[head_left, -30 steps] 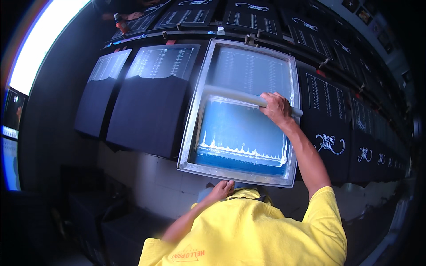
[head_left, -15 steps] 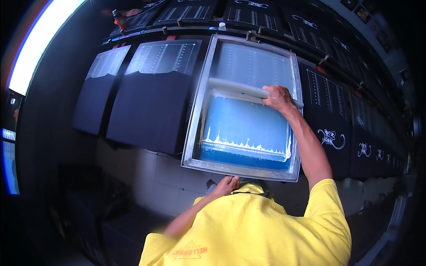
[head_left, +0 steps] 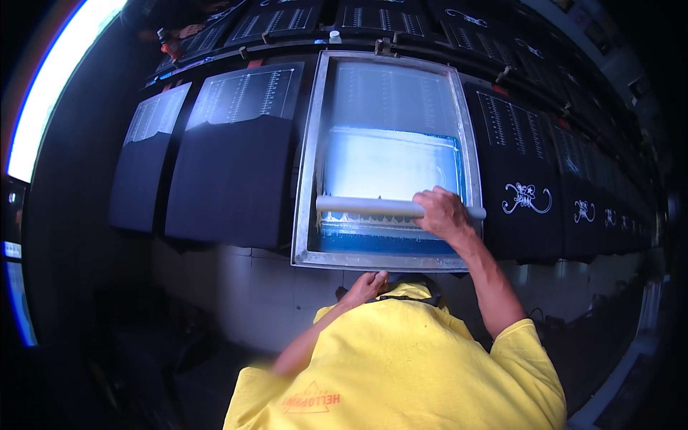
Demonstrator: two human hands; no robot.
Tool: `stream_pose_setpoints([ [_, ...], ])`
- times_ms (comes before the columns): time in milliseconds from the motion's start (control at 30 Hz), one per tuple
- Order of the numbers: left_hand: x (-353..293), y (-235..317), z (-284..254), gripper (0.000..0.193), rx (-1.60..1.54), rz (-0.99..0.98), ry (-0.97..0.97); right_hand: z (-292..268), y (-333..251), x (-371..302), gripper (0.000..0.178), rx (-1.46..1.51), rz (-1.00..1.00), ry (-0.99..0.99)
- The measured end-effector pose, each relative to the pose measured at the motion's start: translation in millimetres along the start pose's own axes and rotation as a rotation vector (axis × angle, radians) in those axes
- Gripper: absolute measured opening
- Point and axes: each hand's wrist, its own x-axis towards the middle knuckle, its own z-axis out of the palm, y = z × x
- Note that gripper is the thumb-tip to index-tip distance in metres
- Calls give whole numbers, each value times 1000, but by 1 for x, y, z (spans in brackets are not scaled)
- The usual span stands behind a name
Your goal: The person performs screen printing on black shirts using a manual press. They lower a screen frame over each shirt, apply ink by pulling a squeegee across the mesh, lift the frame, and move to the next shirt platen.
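One pale bar [head_left: 373, 206] is now lying across the near part of the framed screen [head_left: 380, 261]; half a second back it was sitting about mid-frame, so it is coming toward the person's body. Right hand [head_left: 441, 215] is closing around the bar near its right end, which is reaching over the frame's right rim. A bright rectangle of mesh [head_left: 390, 161] is now showing beyond the bar, and the jagged white residue line [head_left: 365, 217] is running just on its near side. Judging from that, the stroke is nearing its close end, with only a strip of blue mesh [head_left: 390, 241] remaining before the near rim. Left hand [head_left: 365, 287] is staying curled by the near rim; cannot tell whether it is gripping anything or touching the frame.

Surface: black cloth pieces [head_left: 222, 183] are draping over pale boards [head_left: 247, 93] at left; another black piece, with a white curling design [head_left: 527, 199], is lying to the right. Behind, a dark rail is carrying a white-capped bottle [head_left: 335, 37] and a red bottle [head_left: 170, 49]. Another person's hand [head_left: 190, 31] is resting at upper left. Strong light [head_left: 57, 86] is coming in at left; tiled floor [head_left: 265, 279] is showing below.
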Motion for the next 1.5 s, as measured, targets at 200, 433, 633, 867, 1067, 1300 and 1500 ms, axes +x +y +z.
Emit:
stream_pose_setpoints([
  [200, 6, -9, -5, 46, -12, -27, -27, 18, -50, -81, 39, -144, -3, 71],
  [433, 9, -7, -14, 41, 258, -54, -109, 39, -56, -114, 68, -134, 31, 69],
  [633, 7, 3, -14, 45, 416, -60, -131, 31, -53, -122, 64, 11, 94, 70],
  [867, -66, 103, -37, 40, 358, -144, -11, 2, 26, -143, 30, 145, 478, 515],
  [1067, -42, 93, -102, 29, 868, 487, 907, 45, 96, -189, 31, 319, 849, 514],
  [1300, -17, 85, -136, 31, 575, 165, 787, 73, 128, -186, 30, 614, 1016, 634],
  [1500, -15, 73, -150, 28, 489, 190, 801, 72, 126, -183, 28, 595, 1027, 648],
])
